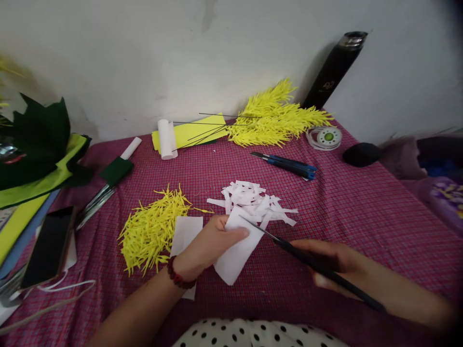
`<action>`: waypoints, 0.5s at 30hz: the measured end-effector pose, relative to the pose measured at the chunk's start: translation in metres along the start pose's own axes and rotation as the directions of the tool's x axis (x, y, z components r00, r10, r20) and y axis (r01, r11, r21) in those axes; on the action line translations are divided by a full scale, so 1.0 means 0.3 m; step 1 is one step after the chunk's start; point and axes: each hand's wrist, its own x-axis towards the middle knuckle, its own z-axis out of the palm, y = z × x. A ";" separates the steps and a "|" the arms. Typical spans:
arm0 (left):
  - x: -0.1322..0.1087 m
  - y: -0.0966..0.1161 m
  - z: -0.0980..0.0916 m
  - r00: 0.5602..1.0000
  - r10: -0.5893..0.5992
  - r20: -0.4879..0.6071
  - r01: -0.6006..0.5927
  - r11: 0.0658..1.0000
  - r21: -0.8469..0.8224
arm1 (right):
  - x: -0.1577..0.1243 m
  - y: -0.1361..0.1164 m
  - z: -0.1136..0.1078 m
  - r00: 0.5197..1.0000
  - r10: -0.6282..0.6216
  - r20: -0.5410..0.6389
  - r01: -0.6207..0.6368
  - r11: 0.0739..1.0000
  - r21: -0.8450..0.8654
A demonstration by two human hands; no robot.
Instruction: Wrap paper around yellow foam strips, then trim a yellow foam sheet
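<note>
My left hand point(213, 243), with a beaded bracelet at the wrist, pinches a piece of white paper point(235, 262) above the table, thumb on top. In my right hand point(347, 265) is a pair of black-handled scissors point(294, 249), seen nearly edge-on. Their thin blade lies across the paper near its upper right edge. A heap of white paper strips point(249, 197) is just beyond the paper. Another white sheet point(186, 231) lies partly under my left forearm, beside a pile of twisted yellow strips point(150, 233).
Yellow feathery stems point(278, 120) with dark wires lie at the back, near yellow paper point(198, 130) and a white roll point(166, 140). A blue-black utility knife point(285, 164), a tape spool point(327, 138) and a black bottle point(334, 72) are right. A phone point(48, 246) lies left.
</note>
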 end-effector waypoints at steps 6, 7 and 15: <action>-0.004 0.015 0.009 0.997 -0.025 -0.068 0.023 0.999 -0.035 | -0.007 -0.035 0.005 0.997 -0.043 0.062 0.047 0.997 -0.057; -0.005 0.015 0.010 0.998 -0.030 -0.049 0.028 0.999 -0.035 | -0.007 -0.048 0.007 0.997 -0.040 0.071 0.045 0.996 -0.079; -0.010 -0.014 0.023 0.993 -0.057 0.103 0.059 0.998 -0.015 | 0.016 -0.076 0.015 0.987 -0.070 0.145 0.086 0.990 -0.108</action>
